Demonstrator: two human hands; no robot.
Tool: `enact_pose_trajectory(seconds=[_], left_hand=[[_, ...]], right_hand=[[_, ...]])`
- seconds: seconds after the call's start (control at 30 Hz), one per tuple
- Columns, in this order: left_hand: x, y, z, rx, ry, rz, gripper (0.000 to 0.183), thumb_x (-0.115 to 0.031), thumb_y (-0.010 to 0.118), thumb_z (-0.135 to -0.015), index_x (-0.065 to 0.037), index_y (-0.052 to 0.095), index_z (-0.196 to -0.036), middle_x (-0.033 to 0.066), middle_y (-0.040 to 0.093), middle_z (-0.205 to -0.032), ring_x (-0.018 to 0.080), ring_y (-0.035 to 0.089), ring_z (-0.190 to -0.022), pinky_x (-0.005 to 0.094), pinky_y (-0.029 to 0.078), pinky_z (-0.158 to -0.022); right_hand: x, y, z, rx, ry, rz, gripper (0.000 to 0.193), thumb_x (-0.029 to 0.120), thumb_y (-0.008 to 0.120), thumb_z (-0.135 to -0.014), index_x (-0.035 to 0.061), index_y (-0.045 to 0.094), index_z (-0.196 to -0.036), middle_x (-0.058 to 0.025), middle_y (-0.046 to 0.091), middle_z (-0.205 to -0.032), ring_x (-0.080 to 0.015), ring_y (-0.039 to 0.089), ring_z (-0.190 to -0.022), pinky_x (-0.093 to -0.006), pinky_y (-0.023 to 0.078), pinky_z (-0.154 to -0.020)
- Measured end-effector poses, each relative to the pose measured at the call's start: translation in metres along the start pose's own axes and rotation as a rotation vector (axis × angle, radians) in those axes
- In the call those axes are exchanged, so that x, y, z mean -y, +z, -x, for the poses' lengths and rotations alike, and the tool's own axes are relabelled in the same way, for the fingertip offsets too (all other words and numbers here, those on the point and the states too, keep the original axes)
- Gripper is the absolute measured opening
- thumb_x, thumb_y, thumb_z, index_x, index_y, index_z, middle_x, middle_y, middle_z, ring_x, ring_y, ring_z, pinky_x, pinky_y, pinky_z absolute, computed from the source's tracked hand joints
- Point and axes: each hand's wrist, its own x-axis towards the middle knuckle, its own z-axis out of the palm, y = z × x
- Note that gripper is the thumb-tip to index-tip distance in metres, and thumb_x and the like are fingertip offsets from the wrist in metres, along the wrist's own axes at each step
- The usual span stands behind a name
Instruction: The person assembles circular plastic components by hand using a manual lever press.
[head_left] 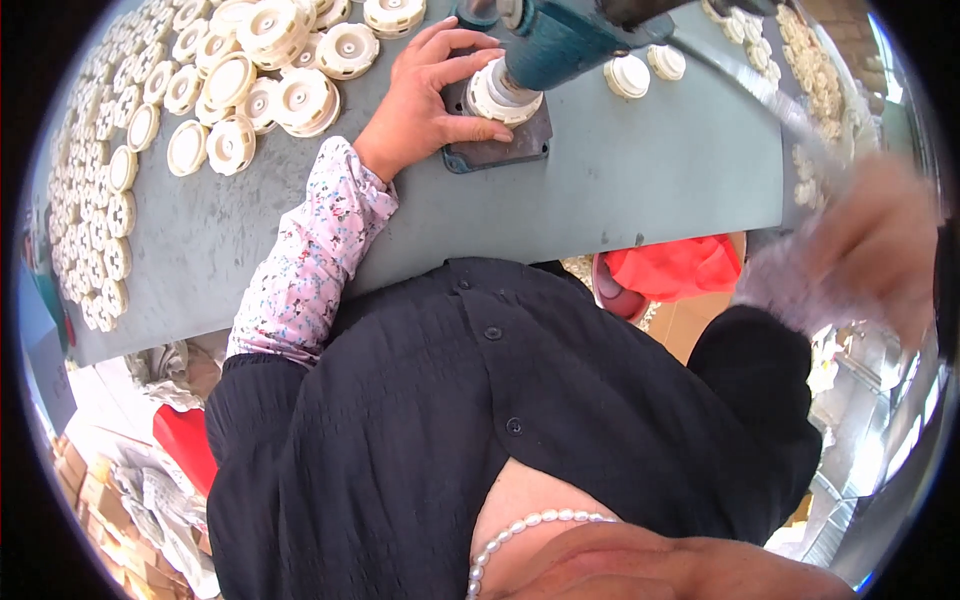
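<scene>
My left hand [425,100] curves its thumb and fingers around a white round plastic part [500,105]. The part sits on the dark square base plate [500,152] of a blue-green hand press [565,45], directly under its ram, which looks to touch the part's top. Off to the right, my right hand [870,250] is smeared by motion at the outer end of the press's metal lever [750,85]. Whether its fingers are closed on the lever cannot be made out.
Stacked white round parts [270,85] cover the left of the grey table [620,180], with rows of smaller ones [90,225] at its far left edge. Two white caps [627,76] stand right of the press. A red cloth [680,265] hangs below the table's front edge.
</scene>
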Motion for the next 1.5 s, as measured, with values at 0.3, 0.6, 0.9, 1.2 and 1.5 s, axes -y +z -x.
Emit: enact_pose_trajectory(seconds=[0.3,0.6,0.9,1.2,1.5], left_hand=[[-0.004,0.010,-0.009,-0.157,0.109,0.075,0.071,-0.042,0.097,-0.064,-0.016,0.076,-0.126,0.0035,0.064,-0.143,0.0395,0.044,-0.147,0.0528,0.033,-0.120],[-0.007,-0.044,-0.029,-0.262,0.041,-0.080,0.062,-0.034,0.098,-0.059,-0.013,0.079,-0.115,0.0042,0.067,-0.134,0.0387,0.044,-0.144,0.0525,0.033,-0.121],[-0.042,-0.021,-0.003,-0.422,-0.085,-0.113,0.060,-0.001,0.061,-0.077,-0.008,0.068,-0.136,0.0173,0.063,-0.133,0.0374,0.055,-0.126,0.0462,0.040,-0.114],[-0.053,0.009,0.014,-0.200,-0.026,0.157,0.075,-0.019,0.072,-0.076,-0.001,0.054,-0.147,0.0201,0.056,-0.144,0.0404,0.052,-0.130,0.0473,0.038,-0.115],[-0.054,0.004,0.017,-0.236,-0.021,0.130,0.082,-0.039,0.083,-0.080,-0.004,0.054,-0.149,0.0195,0.057,-0.143,0.0406,0.051,-0.131,0.0499,0.038,-0.114]], right_hand=[[-0.091,0.198,0.049,-0.120,0.171,0.489,0.041,0.027,0.082,-0.084,0.0098,0.053,-0.061,-0.0053,0.050,-0.065,-0.0264,0.056,-0.056,-0.0392,0.046,-0.053],[-0.031,0.043,0.046,-0.945,0.215,-0.350,0.043,0.034,0.056,-0.110,-0.0010,0.071,-0.130,-0.0171,0.072,-0.124,-0.0239,0.070,-0.068,-0.0338,0.059,-0.062],[-0.265,0.111,0.111,-0.513,0.716,0.741,0.054,0.048,0.064,-0.104,-0.0015,0.073,-0.125,-0.0143,0.070,-0.124,-0.0191,0.071,-0.093,-0.0312,0.057,-0.082],[-0.158,0.138,0.071,-0.348,0.896,-0.326,0.045,0.016,0.086,-0.088,0.0014,0.070,-0.128,-0.0034,0.064,-0.101,-0.0123,0.056,-0.082,-0.0264,0.049,-0.076],[-0.097,0.155,0.036,-0.425,0.328,0.301,0.042,0.002,0.086,-0.078,0.0048,0.068,-0.116,-0.0092,0.070,-0.104,-0.0209,0.062,-0.078,-0.0333,0.053,-0.071]])
